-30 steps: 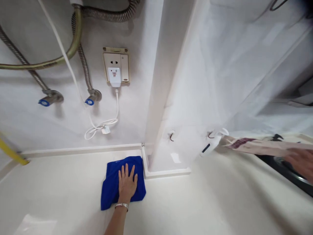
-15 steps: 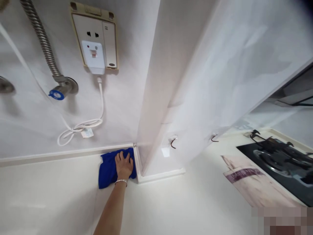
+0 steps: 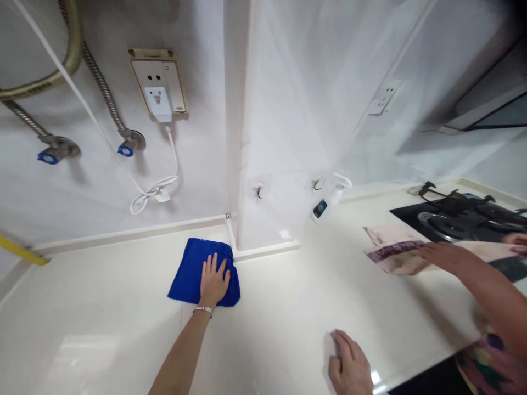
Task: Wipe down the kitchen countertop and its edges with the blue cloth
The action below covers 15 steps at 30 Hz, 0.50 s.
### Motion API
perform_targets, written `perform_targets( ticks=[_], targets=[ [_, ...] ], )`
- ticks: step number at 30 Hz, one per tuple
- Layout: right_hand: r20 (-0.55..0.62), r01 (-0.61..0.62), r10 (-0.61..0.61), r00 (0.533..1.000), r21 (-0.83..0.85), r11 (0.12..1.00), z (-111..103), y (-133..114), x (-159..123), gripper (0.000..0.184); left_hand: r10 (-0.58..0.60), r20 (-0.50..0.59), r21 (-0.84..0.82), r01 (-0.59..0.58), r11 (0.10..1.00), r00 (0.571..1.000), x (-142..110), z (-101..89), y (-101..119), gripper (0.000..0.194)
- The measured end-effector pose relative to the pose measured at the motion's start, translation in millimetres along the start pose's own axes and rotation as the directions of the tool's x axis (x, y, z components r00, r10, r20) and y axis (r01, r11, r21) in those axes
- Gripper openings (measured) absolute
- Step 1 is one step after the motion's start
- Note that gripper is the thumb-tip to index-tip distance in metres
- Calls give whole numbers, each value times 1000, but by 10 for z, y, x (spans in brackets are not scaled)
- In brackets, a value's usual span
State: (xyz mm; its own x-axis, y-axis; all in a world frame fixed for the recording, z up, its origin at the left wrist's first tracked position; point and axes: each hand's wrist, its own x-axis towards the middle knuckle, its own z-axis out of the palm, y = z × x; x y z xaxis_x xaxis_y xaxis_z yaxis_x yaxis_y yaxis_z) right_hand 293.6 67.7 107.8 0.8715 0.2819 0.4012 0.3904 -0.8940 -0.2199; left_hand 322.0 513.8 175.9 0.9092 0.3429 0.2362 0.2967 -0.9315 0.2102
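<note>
My left hand (image 3: pixel 213 281), with a bracelet at the wrist, lies palm down with its fingers spread on a blue cloth (image 3: pixel 187 274). The cloth is laid out on the white countertop (image 3: pixel 272 307), by the foot of the wall's projecting corner. Beneath my palm the cloth is hidden. At the bottom of the view, my right hand (image 3: pixel 351 363) rests on the countertop, fingers loosely bent and thumb apart, with nothing seen in it.
Another person's hand (image 3: pixel 442 257) is on a pale towel (image 3: pixel 395 249) beside the gas stove (image 3: pixel 453 214). A white spray bottle (image 3: pixel 335 195) stands by the wall hooks. Along the left wall are a plugged-in cord (image 3: pixel 175 159), water valves (image 3: pixel 127 147) and a yellow pipe (image 3: pixel 22 251).
My left hand and the cloth have come away from the back edge, towards me, and the fingers have straightened. The view has widened, bringing in my right hand and the other person's arms.
</note>
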Motion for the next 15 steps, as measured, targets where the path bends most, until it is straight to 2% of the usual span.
perform_targets(
  ticks=[5,10,12,15],
  targets=[
    [-71,74,-73,995,2,997,3,-57,6,44,-17,-19,23,17,1000,1000,-788,-61,573,52],
    [-181,162,-162,970,-11,987,170,46,0,42,-8,-27,15,9,1000,1000,-1489,16,1233,57],
    [-204,178,-179,962,-23,984,263,81,-15,43,-5,-22,-3,5,1000,1000,-1656,48,1388,58],
    [-177,180,-176,968,5,984,383,96,-33,45,-18,19,-65,19,998,1000,-1857,69,1452,58]
  ],
)
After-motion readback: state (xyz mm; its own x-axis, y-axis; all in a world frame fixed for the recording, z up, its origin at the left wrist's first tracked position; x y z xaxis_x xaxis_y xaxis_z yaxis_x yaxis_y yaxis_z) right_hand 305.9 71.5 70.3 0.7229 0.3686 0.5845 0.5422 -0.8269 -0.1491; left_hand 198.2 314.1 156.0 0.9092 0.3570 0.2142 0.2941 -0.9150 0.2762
